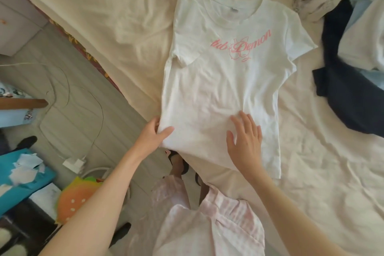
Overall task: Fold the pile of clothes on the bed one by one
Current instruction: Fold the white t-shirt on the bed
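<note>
The white tee [220,89] lies face up on the bed [104,6], its hem overhanging the near edge. The left hand [154,136] pinches the hem corner; the right hand [245,141] rests flat, fingers spread, on the lower front. A hard left-hand tug could likely drag the tee off the edge, or re-wrinkle the smoothed cloth.

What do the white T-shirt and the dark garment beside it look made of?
White T-shirt: thin, matte knit, probably cotton jersey; soft creases, ribbed collar, pink print. Dark garment: navy, heavier-looking matte cloth in broad folds; weave too blurred to tell.
</note>
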